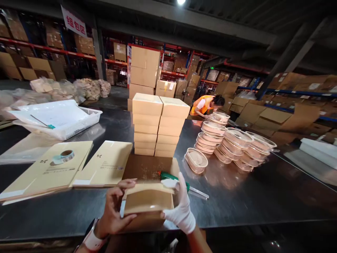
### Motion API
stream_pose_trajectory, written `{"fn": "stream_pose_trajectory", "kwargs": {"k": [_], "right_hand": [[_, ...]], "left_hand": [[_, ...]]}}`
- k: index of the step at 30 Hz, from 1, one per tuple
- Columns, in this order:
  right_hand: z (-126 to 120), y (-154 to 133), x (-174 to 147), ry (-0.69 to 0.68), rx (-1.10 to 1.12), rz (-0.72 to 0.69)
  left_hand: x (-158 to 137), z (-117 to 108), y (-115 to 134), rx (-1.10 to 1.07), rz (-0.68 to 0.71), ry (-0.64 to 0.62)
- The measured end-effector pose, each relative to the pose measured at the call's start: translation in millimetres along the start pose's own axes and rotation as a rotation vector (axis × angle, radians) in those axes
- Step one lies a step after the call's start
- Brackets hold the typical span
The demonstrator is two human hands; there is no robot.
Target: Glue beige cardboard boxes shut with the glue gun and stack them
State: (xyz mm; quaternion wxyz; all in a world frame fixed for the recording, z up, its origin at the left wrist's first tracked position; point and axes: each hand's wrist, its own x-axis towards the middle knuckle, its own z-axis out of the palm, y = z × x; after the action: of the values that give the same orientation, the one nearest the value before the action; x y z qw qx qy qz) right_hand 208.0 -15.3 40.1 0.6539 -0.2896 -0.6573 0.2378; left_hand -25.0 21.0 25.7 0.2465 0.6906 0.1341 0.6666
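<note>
A small cardboard box [149, 202] is held between my two hands at the table's front edge. My left hand [114, 207], bare and with a white watch at the wrist, grips the box's left side, thumb low and fingers at the top. On the right side, my right hand [181, 207] in a white glove holds the box with its thumb on the lower front corner. Just behind the box lies a green glue gun [168, 175], partly hidden by the glove. A clear glue stick [198, 193] sticks out to its right. Underneath is a brown cardboard sheet [137, 168].
Two stacks of closed boxes [158, 126] stand behind the sheet. Flat cartons [105, 163] lie left, with a tape roll [63, 157] on top. A white basket [81, 124] sits farther back. Stacked round clear-lidded containers [210, 137] occupy the right; a person in orange [202, 105] bends behind them.
</note>
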Motion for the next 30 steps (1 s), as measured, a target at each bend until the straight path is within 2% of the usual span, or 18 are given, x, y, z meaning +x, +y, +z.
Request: {"fn": "stream_pose_trajectory", "kwargs": {"k": [2, 5, 7, 13, 17, 21, 26, 30], "right_hand": [[-6.7, -1.1, 4.4, -0.109, -0.022, -0.087], [-11.2, -9.2, 13.9, -0.279, -0.081, -0.206], [-11.1, -14.0, 20.3, -0.316, -0.122, -0.267], [-10.2, -13.2, 25.9, -0.392, -0.158, -0.255], [-9.9, -8.7, 25.5, -0.369, -0.096, -0.266], [-9.0, -6.8, 24.7, -0.352, -0.096, -0.246], [-4.8, -5.7, 18.7, -0.289, -0.072, -0.271], [1.7, 1.9, 7.4, -0.167, -0.112, -0.323]], "left_hand": [[6.3, -2.7, 8.3, 0.012, 0.025, -0.070], [15.8, -7.6, 27.4, 0.224, 0.027, -0.354], [20.7, -7.9, 38.3, 0.355, 0.032, -0.473], [20.9, -1.3, 40.9, 0.391, 0.080, -0.459], [20.8, 1.6, 37.7, 0.426, 0.095, -0.382], [23.5, 2.9, 38.2, 0.364, 0.118, -0.404], [23.5, 3.6, 38.4, 0.383, 0.146, -0.390], [21.7, 0.3, 39.4, 0.419, 0.147, -0.413]]}}
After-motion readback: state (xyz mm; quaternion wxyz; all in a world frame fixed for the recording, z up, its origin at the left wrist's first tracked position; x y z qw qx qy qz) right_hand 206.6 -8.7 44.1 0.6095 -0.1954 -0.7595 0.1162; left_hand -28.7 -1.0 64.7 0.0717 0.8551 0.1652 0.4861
